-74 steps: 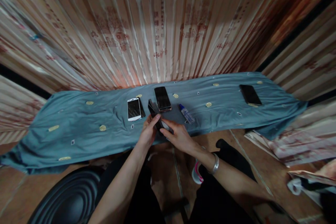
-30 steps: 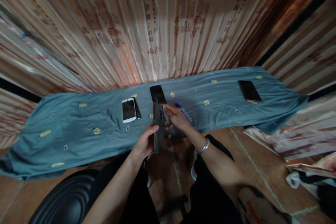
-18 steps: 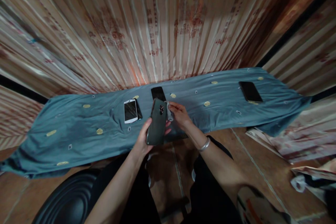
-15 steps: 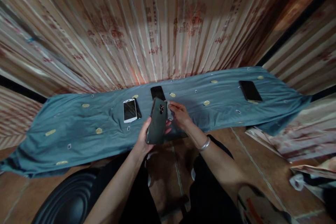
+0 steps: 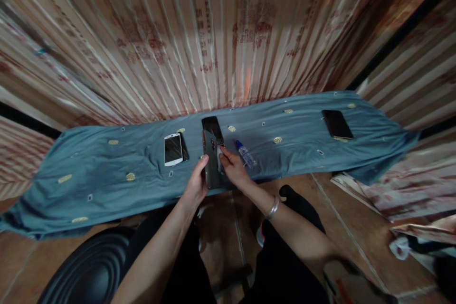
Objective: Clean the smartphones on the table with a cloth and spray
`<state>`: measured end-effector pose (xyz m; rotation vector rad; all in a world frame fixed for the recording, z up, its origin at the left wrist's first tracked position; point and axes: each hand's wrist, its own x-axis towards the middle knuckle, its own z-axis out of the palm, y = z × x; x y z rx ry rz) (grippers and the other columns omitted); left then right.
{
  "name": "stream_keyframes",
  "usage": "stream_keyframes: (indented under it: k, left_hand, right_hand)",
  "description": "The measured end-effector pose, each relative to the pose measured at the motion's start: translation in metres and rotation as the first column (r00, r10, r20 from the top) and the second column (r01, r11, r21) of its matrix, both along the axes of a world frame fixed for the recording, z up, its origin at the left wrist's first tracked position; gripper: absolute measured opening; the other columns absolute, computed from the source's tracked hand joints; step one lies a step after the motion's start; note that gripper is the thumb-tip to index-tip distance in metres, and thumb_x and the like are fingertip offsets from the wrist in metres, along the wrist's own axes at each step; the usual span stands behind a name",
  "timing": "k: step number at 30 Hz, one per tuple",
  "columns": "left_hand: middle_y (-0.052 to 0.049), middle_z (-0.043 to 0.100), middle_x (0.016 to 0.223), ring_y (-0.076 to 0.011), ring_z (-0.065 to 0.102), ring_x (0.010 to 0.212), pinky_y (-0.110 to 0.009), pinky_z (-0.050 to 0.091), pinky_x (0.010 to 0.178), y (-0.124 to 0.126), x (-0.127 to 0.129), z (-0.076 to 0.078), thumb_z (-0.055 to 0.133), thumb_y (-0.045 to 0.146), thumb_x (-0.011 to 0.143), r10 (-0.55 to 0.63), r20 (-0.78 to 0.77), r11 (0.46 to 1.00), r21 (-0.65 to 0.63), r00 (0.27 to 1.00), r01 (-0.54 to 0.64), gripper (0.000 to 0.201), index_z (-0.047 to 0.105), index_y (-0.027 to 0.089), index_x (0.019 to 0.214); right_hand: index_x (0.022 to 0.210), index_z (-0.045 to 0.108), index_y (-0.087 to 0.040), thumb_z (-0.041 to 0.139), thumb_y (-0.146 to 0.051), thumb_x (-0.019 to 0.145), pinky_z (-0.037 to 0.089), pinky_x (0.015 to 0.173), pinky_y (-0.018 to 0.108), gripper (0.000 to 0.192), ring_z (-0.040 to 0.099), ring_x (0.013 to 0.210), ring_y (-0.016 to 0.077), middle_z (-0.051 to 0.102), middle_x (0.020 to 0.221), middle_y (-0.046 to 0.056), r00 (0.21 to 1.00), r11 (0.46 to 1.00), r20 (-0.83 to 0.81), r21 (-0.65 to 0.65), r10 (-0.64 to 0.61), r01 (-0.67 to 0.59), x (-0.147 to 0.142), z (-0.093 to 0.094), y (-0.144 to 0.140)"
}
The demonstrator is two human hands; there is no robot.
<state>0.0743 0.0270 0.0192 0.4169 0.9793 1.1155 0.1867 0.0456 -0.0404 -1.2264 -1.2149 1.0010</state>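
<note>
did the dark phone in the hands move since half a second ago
Yes. The dark phone has turned edge-on, lower and closer to the blue cloth, with the white phone as reference.

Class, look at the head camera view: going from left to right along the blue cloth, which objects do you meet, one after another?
White phone → dark phone held by the left hand, with the right hand on it → small clear bottle with a blue cap → black phone lying alone near the right end of the blue cloth.

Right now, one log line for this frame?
left hand: holds dark phone | right hand: on phone's back | bottle, white phone: on cloth
</note>
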Motion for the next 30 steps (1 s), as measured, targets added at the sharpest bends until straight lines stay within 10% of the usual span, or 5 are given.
stream_keyframes:
  k: [13, 30]
  left_hand:
    - [-0.001, 0.072, 0.066, -0.0112, 0.067, 0.064, -0.021, 0.053, 0.077, 0.016, 0.007, -0.005, 0.063, 0.020, 0.082, 0.081, 0.045, 0.997, -0.001, 0.996, -0.081, 0.012, 0.072, 0.013, 0.081]
    - [-0.010, 0.075, 0.074, -0.0223, 0.073, 0.073, -0.035, 0.060, 0.075, 0.001, 0.017, 0.009, 0.049, 0.021, 0.090, -0.160, 0.063, 0.979, -0.114, 0.985, 0.167, 0.026, 0.071, 0.008, 0.093]
  right_hand:
    - [0.133, 0.058, -0.026, 0.043, -0.017, 0.093, 0.045, 0.107, 0.043, 0.044, 0.053, 0.123, 0.0215, 0.059, 0.132, 0.009, 0.923, 0.925, 0.381, 0.368, -0.058, -0.094, 0.002, 0.019, -0.038]
    - [0.128, 0.062, -0.023, 0.041, -0.021, 0.093, 0.036, 0.115, 0.046, 0.041, 0.048, 0.132, 0.0221, 0.055, 0.139, 0.009, 0.898, 0.929, 0.352, 0.343, -0.264, 0.139, 0.029, 0.009, 0.028]
